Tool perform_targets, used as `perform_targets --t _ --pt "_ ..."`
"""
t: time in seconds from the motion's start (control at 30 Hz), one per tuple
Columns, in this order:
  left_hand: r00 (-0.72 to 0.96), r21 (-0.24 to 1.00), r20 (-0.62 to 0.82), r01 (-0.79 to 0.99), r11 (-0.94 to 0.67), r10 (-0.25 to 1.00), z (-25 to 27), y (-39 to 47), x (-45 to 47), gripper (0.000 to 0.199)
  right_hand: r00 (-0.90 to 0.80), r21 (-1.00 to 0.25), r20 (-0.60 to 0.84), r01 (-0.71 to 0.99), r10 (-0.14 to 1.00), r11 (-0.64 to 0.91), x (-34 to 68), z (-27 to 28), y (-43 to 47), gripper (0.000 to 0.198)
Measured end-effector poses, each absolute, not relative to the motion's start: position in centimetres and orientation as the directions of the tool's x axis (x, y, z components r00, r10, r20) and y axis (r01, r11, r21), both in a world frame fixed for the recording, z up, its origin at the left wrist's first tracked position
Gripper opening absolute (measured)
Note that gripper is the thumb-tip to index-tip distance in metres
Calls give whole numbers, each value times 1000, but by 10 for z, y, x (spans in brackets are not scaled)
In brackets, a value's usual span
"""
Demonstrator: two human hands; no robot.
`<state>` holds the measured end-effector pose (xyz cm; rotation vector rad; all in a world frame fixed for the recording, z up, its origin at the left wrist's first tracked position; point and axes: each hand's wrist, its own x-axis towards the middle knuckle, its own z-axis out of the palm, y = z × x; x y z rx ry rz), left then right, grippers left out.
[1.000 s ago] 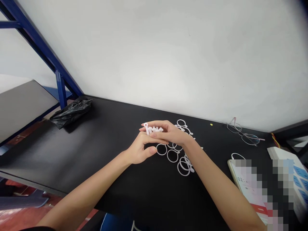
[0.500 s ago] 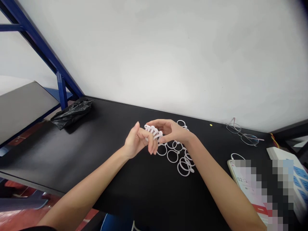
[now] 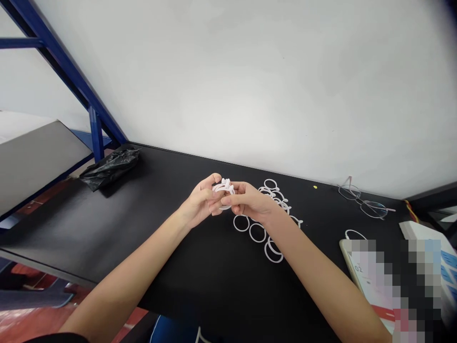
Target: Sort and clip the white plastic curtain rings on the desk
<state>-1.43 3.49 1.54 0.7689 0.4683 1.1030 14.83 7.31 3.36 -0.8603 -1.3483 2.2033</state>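
Note:
A small bunch of white curtain rings [image 3: 224,187], each with a little eyelet, is gathered between my hands above the black table. My left hand [image 3: 201,202] grips the bunch from the left, its thumb and fingers closed on the rings. From the right, my right hand [image 3: 250,200] pinches the same bunch with thumb and fingers. Several loose white rings [image 3: 257,233] lie on the table below and beyond my right wrist, partly overlapping. My right forearm hides some of them.
The black table [image 3: 157,190] meets a white wall [image 3: 214,95]. A crumpled black plastic bag [image 3: 110,167] lies at the far left by a blue metal frame [image 3: 95,133]. Eyeglasses [image 3: 371,208], a phone [image 3: 360,269] and a white power strip [image 3: 410,228] lie on the right.
The rings were spread over my left fingers; now they are bunched together between both hands. My left hand has turned and its fingers have closed on them.

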Motion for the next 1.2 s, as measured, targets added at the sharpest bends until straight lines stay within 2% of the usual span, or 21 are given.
perform_targets --t 0.13,0.23,0.3,0.4,0.47,0.6,0.67,0.73,0.9,1.0,1.2 --pt "257 891 29 -445 92 966 3 45 -16 38 -650 -946 -265 31 713 -323 146 36 69 36" --pt "229 955 129 -290 -59 965 -8 52 -18 39 -587 -971 -229 82 777 -225 145 39 65 35" --pt "234 971 215 -156 -182 948 -13 54 -20 43 -594 -971 -234 101 770 -218 144 39 63 33" --pt "271 927 307 132 -351 913 -16 53 -24 44 -631 -962 -268 142 728 -231 140 36 60 35" --pt "348 857 309 302 -418 885 -17 51 -27 45 -645 -950 -311 188 698 -250 137 33 59 38" --pt "454 741 261 472 -478 852 -18 49 -33 45 -705 -937 -343 212 621 -278 136 29 59 40" --pt "440 734 274 479 -482 855 -17 50 -34 45 -760 -945 -313 188 570 -268 138 28 60 41" --pt "425 781 297 407 -474 855 -15 52 -35 42 -794 -956 -271 157 544 -247 140 27 59 42" --pt "454 933 239 137 -332 858 -5 53 -33 30 -803 -972 -178 53 568 -229 139 25 53 44" --pt "451 965 196 67 -252 871 3 51 -31 27 -802 -979 -138 22 581 -202 135 29 48 43" --pt "444 989 147 -35 -146 884 9 45 -33 36 -796 -993 -78 8 600 -119 130 38 40 43"
